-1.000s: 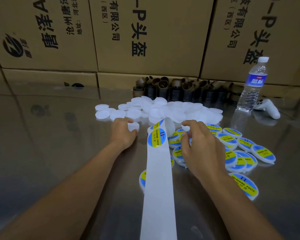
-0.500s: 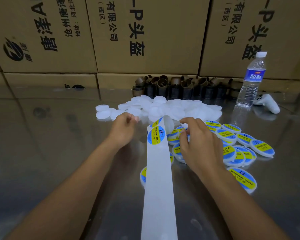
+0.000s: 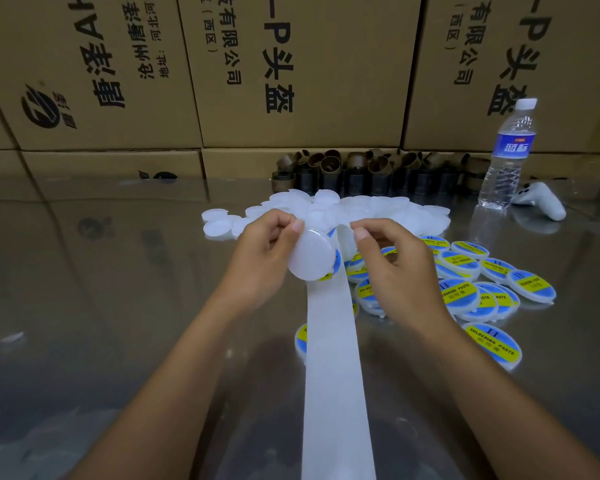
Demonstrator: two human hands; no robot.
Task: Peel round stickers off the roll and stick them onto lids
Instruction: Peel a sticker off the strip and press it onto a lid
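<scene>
White plastic lid [image 3: 309,256] held in our left hand [image 3: 267,261], fingers curled round its rim, face-down over the sticker [image 3: 336,262] on the backing strip [image 3: 331,358] | right hand [image 3: 395,271] pinches the strip's folded top | step: sticking (sticker mostly hidden) | next: we judge firm pressure, then lift the lid away cleanly.

Lower half of frame: my left forearm [image 3: 174,368] and right forearm [image 3: 475,372], both bare down to the bottom edge. Centre: my left hand [image 3: 262,261] and right hand [image 3: 400,275], bare, each thumbnail [image 3: 297,226] trimmed short.
</scene>
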